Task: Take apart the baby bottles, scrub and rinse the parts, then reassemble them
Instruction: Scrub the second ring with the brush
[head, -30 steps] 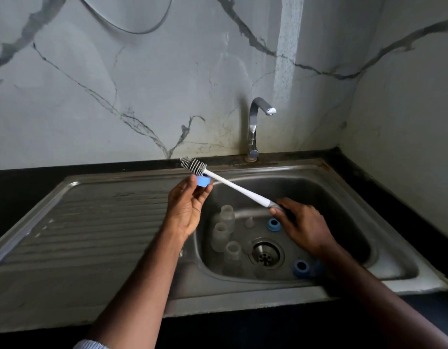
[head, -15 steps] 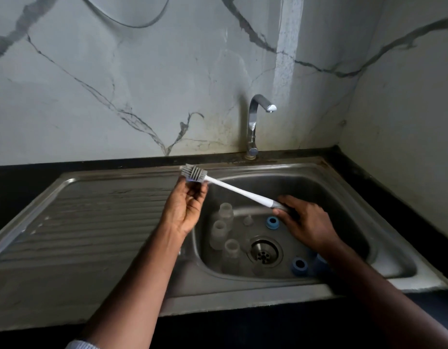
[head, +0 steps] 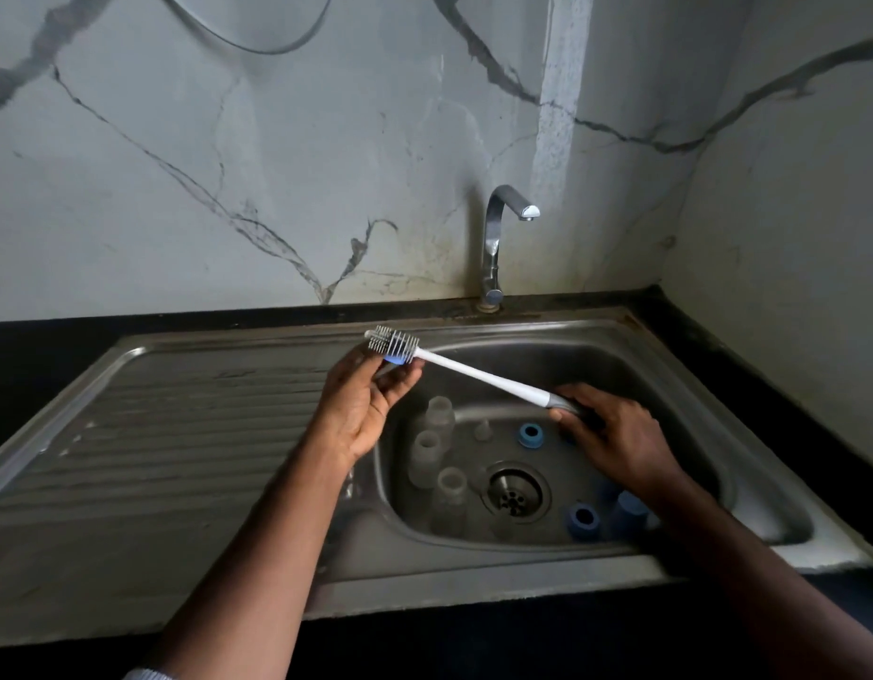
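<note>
My left hand (head: pixel 363 409) holds a small blue bottle part (head: pixel 394 359) at its fingertips over the sink's left rim. My right hand (head: pixel 616 439) grips the grey handle of a white bottle brush (head: pixel 478 377), and the bristle head (head: pixel 392 342) lies against the blue part. In the sink basin (head: pixel 719 463) stand three clear bottle bodies (head: pixel 439 414) (head: pixel 424 456) (head: pixel 451 495). A clear teat (head: pixel 482 429) and a blue ring (head: pixel 531 435) lie near the drain (head: pixel 515 493). More blue parts (head: pixel 582 521) (head: pixel 628 512) sit by my right wrist.
A chrome tap (head: pixel 498 247) rises behind the basin, with no water running. A ribbed steel drainboard (head: pixel 169 434) spreads to the left. Marble walls close in at the back and right, and a black counter edge (head: pixel 719 336) frames the sink.
The brush head has slid back and forth across the blue part in my left hand. Both hands stay at about the same place over the sink.
</note>
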Motion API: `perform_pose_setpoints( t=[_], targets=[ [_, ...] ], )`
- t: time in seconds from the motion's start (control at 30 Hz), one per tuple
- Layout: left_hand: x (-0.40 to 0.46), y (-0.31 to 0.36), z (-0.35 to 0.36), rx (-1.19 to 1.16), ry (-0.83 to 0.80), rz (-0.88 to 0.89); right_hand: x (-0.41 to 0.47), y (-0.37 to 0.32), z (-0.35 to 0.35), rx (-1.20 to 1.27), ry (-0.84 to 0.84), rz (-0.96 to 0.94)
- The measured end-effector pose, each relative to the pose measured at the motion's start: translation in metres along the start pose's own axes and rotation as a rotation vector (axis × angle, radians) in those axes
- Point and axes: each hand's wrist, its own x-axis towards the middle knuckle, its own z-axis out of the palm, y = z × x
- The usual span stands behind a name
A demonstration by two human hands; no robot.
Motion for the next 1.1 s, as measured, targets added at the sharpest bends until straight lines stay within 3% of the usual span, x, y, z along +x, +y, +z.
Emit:
perform_pose_setpoints(
  t=[0.23, 0.47, 0.57, 0.77, 0.87, 1.1],
  targets=[
    [0.007, -0.010, -0.006, 0.474, -0.015, 0.411, 0.005, -0.012, 0.010, 0.021, -0.031, 0.041],
    [0.015, -0.008, -0.021, 0.720, 0.064, 0.503, -0.003, -0.007, -0.001, 0.000, -0.024, 0.019],
    [0.009, -0.018, -0.011, 0.823, -0.019, 0.488, 0.005, -0.017, 0.005, -0.045, -0.026, 0.035],
    [0.013, -0.006, -0.020, 0.683, -0.010, 0.516, -0.005, -0.002, 0.000, 0.014, -0.002, 0.035],
    [0.005, -0.017, -0.009, 0.680, -0.107, 0.455, 0.003, -0.010, 0.008, 0.046, 0.009, 0.040],
    [0.000, -0.008, -0.012, 0.355, -0.277, 0.226, 0.000, 0.005, 0.006, 0.127, 0.002, 0.040]
  ],
)
